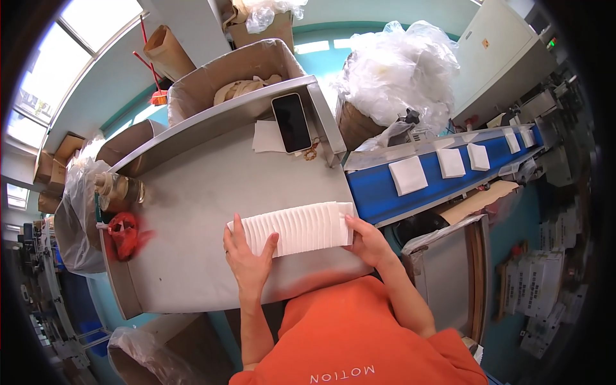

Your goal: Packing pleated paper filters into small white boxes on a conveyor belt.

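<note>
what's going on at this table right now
Someone in an orange shirt has a long row of folded white sheets between both hands, the left hand at its left part and the right hand at its right end, over the near side of a grey table. To the right, several white folded pieces lie on a blue conveyor belt. A phone lies toward the far side.

bright daylight; windows (99, 22) beyond and left of the metal table (192, 192) glare blown-out white; sunlit patches (312, 47) gleam behind it; a soft red reflection (324, 278) lies along its near edge; far right of it, surroundings dim and blur; around it, edges bend toward a black rim (16, 366)
</note>
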